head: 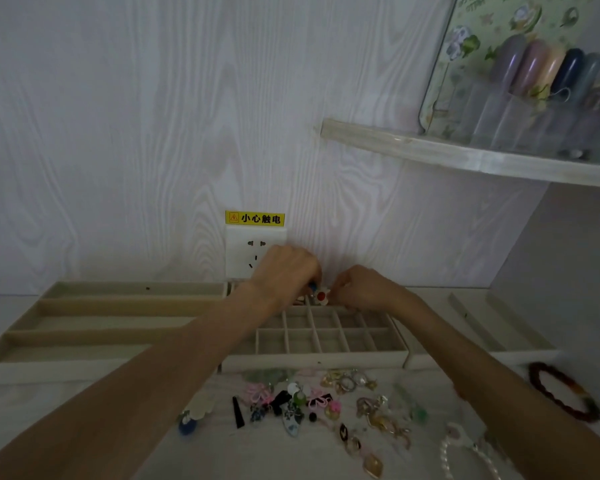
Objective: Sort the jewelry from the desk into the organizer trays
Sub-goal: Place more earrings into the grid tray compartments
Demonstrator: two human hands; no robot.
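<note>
Flower charm (321, 296) between both hands, right hand (362, 289) pinching it.

Beige trays (312, 358), white-and-red flower charm (322, 296), yellow warning label (255, 218).

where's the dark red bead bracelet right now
In the head view, the dark red bead bracelet lies on the desk at the far right, just in front of the rightmost beige tray and right of the person's right forearm.
</note>
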